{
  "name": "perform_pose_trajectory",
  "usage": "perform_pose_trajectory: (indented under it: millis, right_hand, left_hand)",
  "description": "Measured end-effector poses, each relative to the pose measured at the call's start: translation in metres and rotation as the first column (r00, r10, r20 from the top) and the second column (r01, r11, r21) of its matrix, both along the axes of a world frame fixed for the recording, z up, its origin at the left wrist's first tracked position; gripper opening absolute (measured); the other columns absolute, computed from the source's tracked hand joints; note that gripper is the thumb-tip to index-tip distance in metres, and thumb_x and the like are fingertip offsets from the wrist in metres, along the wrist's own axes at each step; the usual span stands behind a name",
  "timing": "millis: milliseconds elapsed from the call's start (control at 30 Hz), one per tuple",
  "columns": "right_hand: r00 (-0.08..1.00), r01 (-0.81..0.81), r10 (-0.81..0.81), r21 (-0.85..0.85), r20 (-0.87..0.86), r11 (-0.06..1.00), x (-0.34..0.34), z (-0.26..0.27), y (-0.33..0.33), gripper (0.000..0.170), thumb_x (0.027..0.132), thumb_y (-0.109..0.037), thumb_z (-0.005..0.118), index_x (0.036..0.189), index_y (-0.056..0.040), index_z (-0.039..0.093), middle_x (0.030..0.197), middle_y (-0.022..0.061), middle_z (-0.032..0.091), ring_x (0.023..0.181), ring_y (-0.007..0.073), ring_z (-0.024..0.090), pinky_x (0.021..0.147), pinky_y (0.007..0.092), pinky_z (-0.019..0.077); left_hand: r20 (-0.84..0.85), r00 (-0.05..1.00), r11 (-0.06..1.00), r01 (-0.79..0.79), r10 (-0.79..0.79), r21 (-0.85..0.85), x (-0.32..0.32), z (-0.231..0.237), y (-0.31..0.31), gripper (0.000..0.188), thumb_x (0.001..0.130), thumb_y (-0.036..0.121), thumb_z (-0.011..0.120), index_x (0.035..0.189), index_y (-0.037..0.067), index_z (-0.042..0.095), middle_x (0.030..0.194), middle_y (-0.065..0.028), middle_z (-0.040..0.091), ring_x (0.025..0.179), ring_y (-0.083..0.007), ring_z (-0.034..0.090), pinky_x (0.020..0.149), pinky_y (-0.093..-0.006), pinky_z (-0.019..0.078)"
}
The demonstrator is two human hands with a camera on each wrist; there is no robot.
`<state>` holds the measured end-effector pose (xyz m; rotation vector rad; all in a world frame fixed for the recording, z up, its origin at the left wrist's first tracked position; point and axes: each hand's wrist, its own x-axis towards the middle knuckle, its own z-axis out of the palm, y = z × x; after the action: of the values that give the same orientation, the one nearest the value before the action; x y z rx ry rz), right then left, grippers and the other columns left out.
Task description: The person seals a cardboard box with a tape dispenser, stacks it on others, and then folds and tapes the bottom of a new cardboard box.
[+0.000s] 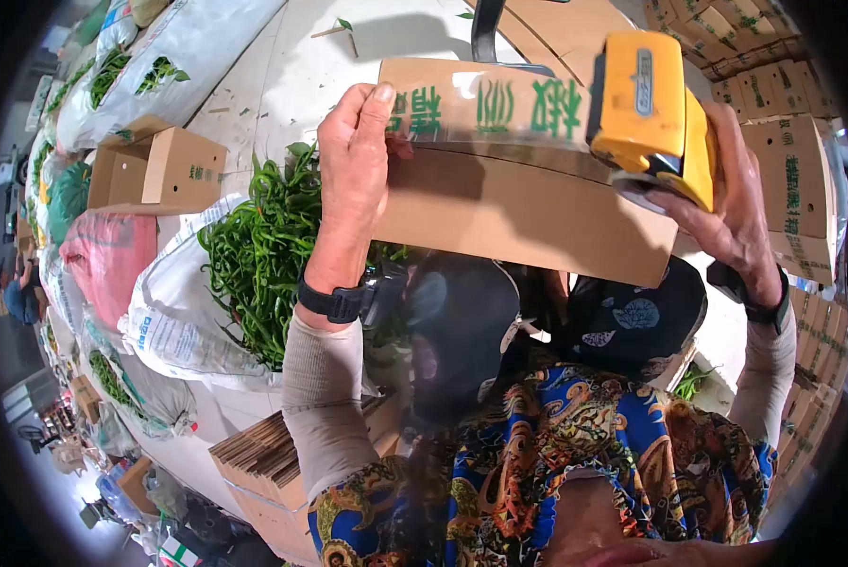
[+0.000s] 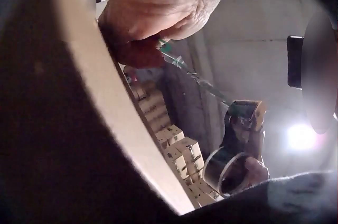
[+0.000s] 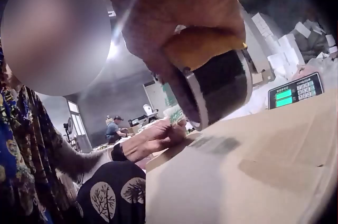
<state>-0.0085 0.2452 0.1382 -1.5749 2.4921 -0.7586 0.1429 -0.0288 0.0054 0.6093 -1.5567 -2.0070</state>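
In the head view, a closed cardboard box [image 1: 509,203] lies across the lap. My right hand [image 1: 731,203] grips a yellow tape dispenser [image 1: 643,99] at the box's right end. Clear packing tape [image 1: 499,102] with green printed characters stretches from the dispenser to my left hand [image 1: 356,161]. At the box's left end, the left thumb and fingers pinch the tape's end. The left wrist view shows the taut tape [image 2: 203,82] running edge-on between the left hand [image 2: 163,7] and the dispenser [image 2: 245,115]. A large dark tape roll [image 3: 222,84] sits under the right hand [image 3: 179,7].
Green chili peppers [image 1: 263,255] fill a white sack [image 1: 173,312] to the left. An open carton [image 1: 173,170] stands behind it, and flattened cardboard [image 1: 263,472] is stacked front left. Printed boxes [image 1: 792,189] line the right. A lit scale display [image 3: 296,94] stands beyond the box.
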Motion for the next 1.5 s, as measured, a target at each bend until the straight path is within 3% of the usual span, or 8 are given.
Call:
perform_pose_trajectory:
  millis: [200, 433, 467, 700, 800, 933, 1167, 1500]
  right_hand:
    - [0.991, -0.125, 0.129, -0.104, 0.04, 0.987, 0.009, -0.042, -0.035, 0.074, 0.073, -0.033, 0.08, 0.128, -0.0037, 0.041, 0.1, 0.0174, 0.065, 0.086, 0.0275, 0.068, 0.08, 0.0389, 0.0561]
    - [0.987, -0.159, 0.16, -0.011, 0.031, 0.987, 0.013, -0.048, -0.045, 0.065, 0.078, -0.032, 0.076, 0.123, -0.0032, 0.041, 0.088, 0.022, 0.063, 0.081, 0.0404, 0.066, 0.073, 0.0453, 0.0534]
    - [0.988, -0.155, 0.155, 0.017, 0.013, 0.988, 0.013, -0.047, -0.045, 0.064, 0.078, -0.031, 0.076, 0.123, -0.0031, 0.041, 0.088, 0.0219, 0.063, 0.082, 0.0407, 0.067, 0.073, 0.0452, 0.0532]
    - [0.988, -0.153, 0.154, 0.127, 0.003, 0.98, 0.026, -0.039, -0.054, 0.062, 0.075, -0.02, 0.078, 0.122, -0.0008, 0.042, 0.093, 0.0235, 0.061, 0.085, 0.0422, 0.065, 0.074, 0.046, 0.0527]
    - [0.988, -0.146, 0.153, 0.155, -0.032, 0.977, 0.03, -0.04, -0.059, 0.063, 0.075, -0.021, 0.078, 0.123, 0.0001, 0.042, 0.097, 0.0242, 0.06, 0.086, 0.0427, 0.064, 0.075, 0.0458, 0.0521]
    - [0.985, -0.131, 0.152, 0.209, -0.085, 0.969, 0.035, -0.038, -0.069, 0.063, 0.078, -0.024, 0.076, 0.125, 0.0005, 0.042, 0.097, 0.0239, 0.06, 0.086, 0.0432, 0.063, 0.075, 0.0459, 0.0513]
    - [0.979, -0.103, 0.151, 0.305, -0.137, 0.947, 0.04, -0.03, -0.084, 0.064, 0.068, -0.01, 0.078, 0.119, 0.0011, 0.042, 0.099, 0.0242, 0.059, 0.088, 0.0442, 0.062, 0.074, 0.0459, 0.0523]
    - [0.991, -0.08, 0.105, 0.261, -0.084, 0.962, 0.034, -0.032, -0.076, 0.061, 0.073, -0.013, 0.076, 0.122, 0.0008, 0.043, 0.095, 0.0249, 0.06, 0.085, 0.0447, 0.063, 0.076, 0.0464, 0.0514]
  left_hand:
    - [-0.094, 0.995, 0.985, -0.022, 0.038, 0.169, 0.009, -0.001, -0.005, 0.021, 0.098, 0.023, 0.056, 0.094, 0.002, 0.061, 0.077, -0.0002, 0.058, 0.065, -0.0069, 0.051, 0.056, -0.0227, 0.0446]
    - [-0.194, 0.981, 0.957, 0.032, 0.025, 0.287, 0.023, -0.004, -0.03, 0.014, 0.096, 0.019, 0.059, 0.099, 0.005, 0.061, 0.084, 0.0, 0.059, 0.068, -0.0084, 0.053, 0.056, -0.0233, 0.0407]
    - [-0.111, 0.98, 0.942, -0.125, 0.167, 0.311, 0.029, -0.004, -0.037, 0.012, 0.096, 0.018, 0.059, 0.099, 0.006, 0.06, 0.083, -0.0004, 0.059, 0.066, -0.0081, 0.049, 0.054, -0.023, 0.036]
    - [0.039, 0.995, 0.995, -0.086, 0.088, -0.049, 0.063, -0.002, -0.069, 0.022, 0.097, 0.023, 0.056, 0.089, 0.003, 0.06, 0.071, 0.0014, 0.052, 0.061, -0.0062, 0.045, 0.054, -0.0217, 0.038]
    - [0.26, 0.953, 0.93, -0.055, 0.158, -0.364, 0.059, -0.006, -0.076, 0.024, 0.097, 0.025, 0.057, 0.086, 0.004, 0.057, 0.066, 0.0023, 0.048, 0.06, -0.0053, 0.043, 0.055, -0.0216, 0.037]
    - [0.265, 0.949, 0.891, -0.035, 0.172, -0.452, 0.053, -0.036, -0.08, 0.027, 0.098, 0.026, 0.056, 0.083, 0.004, 0.057, 0.064, 0.0033, 0.048, 0.056, -0.0052, 0.043, 0.05, -0.0217, 0.0374]
    - [0.213, 0.943, 0.834, -0.103, 0.255, -0.542, 0.047, -0.08, -0.079, 0.03, 0.098, 0.027, 0.057, 0.086, 0.0, 0.059, 0.061, -0.0004, 0.049, 0.053, -0.0076, 0.045, 0.05, -0.0259, 0.0393]
    - [0.086, 0.951, 0.918, -0.26, 0.297, -0.301, 0.041, -0.034, -0.076, 0.027, 0.097, 0.029, 0.058, 0.086, 0.004, 0.061, 0.071, 0.0027, 0.053, 0.059, -0.0049, 0.045, 0.052, -0.0205, 0.0363]
